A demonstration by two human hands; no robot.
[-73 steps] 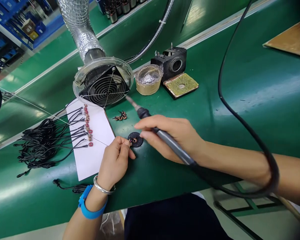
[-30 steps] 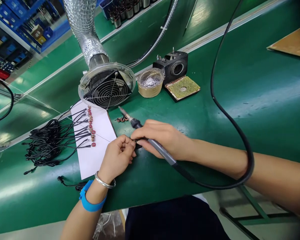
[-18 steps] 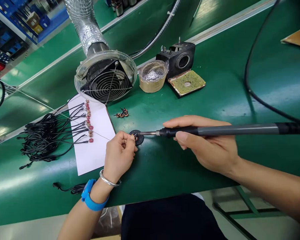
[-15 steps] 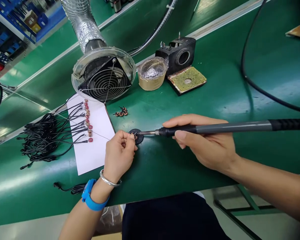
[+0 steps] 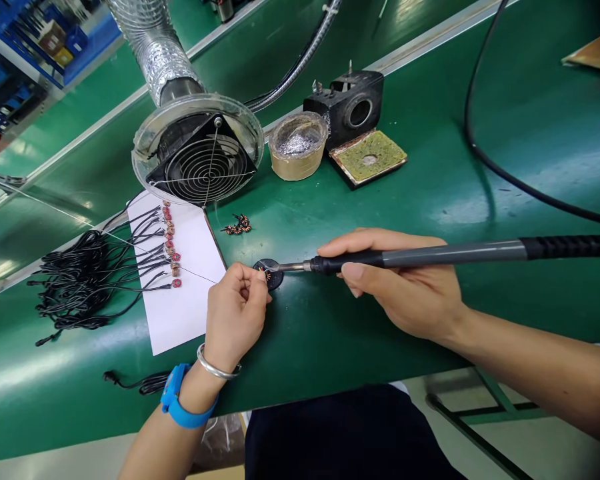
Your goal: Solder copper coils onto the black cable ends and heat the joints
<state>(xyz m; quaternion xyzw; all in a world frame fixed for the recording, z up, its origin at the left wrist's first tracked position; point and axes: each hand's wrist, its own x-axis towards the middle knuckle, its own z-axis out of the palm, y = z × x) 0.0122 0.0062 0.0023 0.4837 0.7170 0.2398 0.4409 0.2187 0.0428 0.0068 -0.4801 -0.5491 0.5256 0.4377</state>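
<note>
Head view: left hand point(image 5: 235, 313) pinches thin solder wire point(image 5: 130, 243), feeding it to a small coil point(image 5: 267, 273) on a black disc point(image 5: 274, 280) by its fingers; right hand point(image 5: 405, 290) grips the soldering iron point(image 5: 430, 255) pen-like, tip touching the coil beneath the fume fan point(image 5: 200, 167).

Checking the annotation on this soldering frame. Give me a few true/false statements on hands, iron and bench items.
1. The right hand holds the soldering iron with its tip at the small black disc. True.
2. The left hand lies flat on the white sheet. False: it is curled, fingertips pinched at the disc's edge, beside the sheet.
3. The iron rests in the black stand. False: it is in the right hand, away from the stand.
4. A blue wristband and a metal bangle are on the left wrist. True.
5. The fume fan sits behind the sheet. True.
</note>
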